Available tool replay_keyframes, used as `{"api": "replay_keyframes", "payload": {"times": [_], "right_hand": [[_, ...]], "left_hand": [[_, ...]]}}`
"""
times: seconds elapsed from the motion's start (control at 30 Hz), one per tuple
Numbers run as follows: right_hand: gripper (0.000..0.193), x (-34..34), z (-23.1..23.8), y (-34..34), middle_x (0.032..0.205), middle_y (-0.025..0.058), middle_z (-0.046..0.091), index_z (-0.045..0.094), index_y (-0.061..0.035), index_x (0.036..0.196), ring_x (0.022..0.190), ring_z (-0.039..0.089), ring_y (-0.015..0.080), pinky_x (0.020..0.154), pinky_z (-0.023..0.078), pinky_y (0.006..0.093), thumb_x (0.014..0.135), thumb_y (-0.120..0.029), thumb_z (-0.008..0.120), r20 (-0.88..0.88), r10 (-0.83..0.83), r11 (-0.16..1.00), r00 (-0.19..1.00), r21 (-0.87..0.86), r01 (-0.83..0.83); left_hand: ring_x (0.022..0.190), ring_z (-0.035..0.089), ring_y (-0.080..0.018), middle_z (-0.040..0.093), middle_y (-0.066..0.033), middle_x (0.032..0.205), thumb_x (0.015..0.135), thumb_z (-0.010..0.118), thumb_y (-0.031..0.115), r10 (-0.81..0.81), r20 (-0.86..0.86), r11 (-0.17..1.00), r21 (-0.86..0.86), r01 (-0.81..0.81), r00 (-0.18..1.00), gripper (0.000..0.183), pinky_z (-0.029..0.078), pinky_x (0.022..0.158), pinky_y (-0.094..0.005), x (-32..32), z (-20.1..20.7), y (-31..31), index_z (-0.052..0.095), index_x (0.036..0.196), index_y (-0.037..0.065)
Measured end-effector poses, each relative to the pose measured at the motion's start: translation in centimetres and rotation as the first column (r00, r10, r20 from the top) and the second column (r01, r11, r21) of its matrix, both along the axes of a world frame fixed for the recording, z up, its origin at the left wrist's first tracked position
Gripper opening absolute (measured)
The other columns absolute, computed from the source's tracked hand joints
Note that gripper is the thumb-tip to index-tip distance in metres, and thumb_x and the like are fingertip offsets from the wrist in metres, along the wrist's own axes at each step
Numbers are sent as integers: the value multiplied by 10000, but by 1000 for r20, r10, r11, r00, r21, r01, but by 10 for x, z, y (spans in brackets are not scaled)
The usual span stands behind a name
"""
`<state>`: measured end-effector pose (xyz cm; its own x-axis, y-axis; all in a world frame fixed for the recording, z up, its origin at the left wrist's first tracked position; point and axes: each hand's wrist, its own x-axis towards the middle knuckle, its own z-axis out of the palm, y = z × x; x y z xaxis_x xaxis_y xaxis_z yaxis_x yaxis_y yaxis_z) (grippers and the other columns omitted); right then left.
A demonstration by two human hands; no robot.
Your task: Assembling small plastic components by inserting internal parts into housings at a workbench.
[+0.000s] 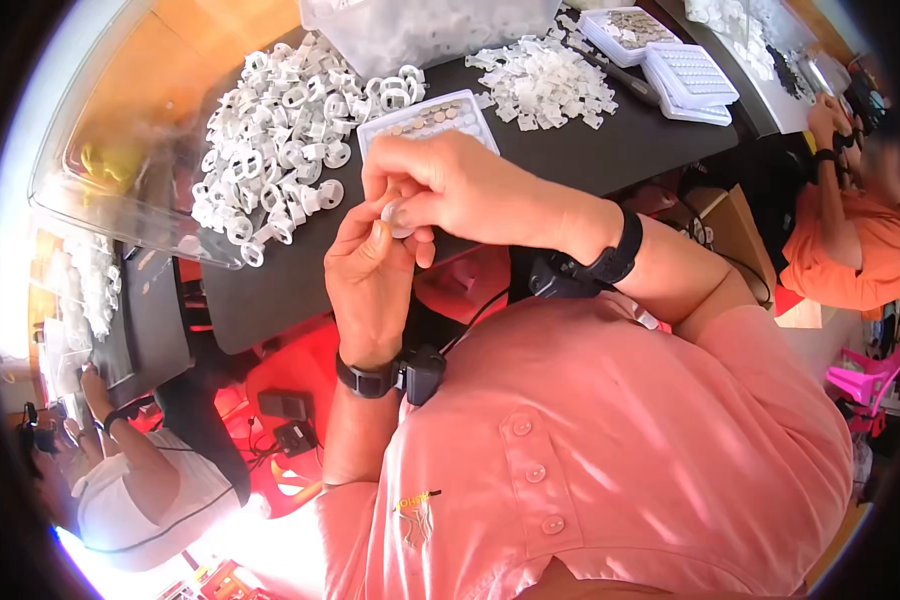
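Nearest is a pink shirt (620, 430), and beyond it the left hand (365, 275) and right hand (465, 190) pinch a small whitish round piece (399, 222) between close-set fingertips, above the near edge of the dark table (590, 160). Just behind them sits a pale tray (482, 130) with coppery discs (438, 118) — white ring parts (265, 140) heaped toward the table's left end, small translucent pieces (545, 80) mounded to the right. A clear bin (380, 50) holding pale pieces stands toward the far edge, and white trays (700, 75) — one carrying brownish discs (633, 28) — lie near the right end.
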<state>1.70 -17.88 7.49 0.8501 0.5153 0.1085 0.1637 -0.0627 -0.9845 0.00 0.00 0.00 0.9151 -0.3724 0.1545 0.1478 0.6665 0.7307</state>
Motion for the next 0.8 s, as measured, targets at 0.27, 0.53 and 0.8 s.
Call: {"api": "replay_keyframes", "payload": {"times": [0.27, 0.53, 0.8], "right_hand": [[122, 4, -1, -1, 729, 35, 601, 572, -11, 957, 614, 668, 134, 582, 497, 264, 857, 11, 638, 28, 11, 1000, 1000, 23, -12], [188, 7, -11, -4, 776, 16, 594, 580, -19, 1014, 650, 628, 106, 596, 485, 250, 856, 3, 680, -85, -6, 994, 996, 108, 15], [181, -16, -19, 10, 758, 53, 575, 558, 35, 1012, 603, 642, 147, 551, 526, 293, 854, 56, 643, -70, -208, 919, 976, 328, 219]], "left_hand": [[905, 614, -228, 637, -129, 1108, 981, 619, 200, 45, -2, 999, 20, -45, 999, 371, 455, 685, -331, -1, 3, -3, 588, 1248, -56], [886, 602, -208, 637, -104, 1071, 986, 617, 229, 32, -68, 1000, 2, -32, 997, 412, 451, 685, -311, -4, 7, -5, 562, 1273, -61], [942, 574, -182, 623, -69, 1098, 981, 624, 250, 70, -57, 996, -53, -73, 996, 403, 442, 737, -303, -2, 2, -5, 575, 1274, -22]]}}
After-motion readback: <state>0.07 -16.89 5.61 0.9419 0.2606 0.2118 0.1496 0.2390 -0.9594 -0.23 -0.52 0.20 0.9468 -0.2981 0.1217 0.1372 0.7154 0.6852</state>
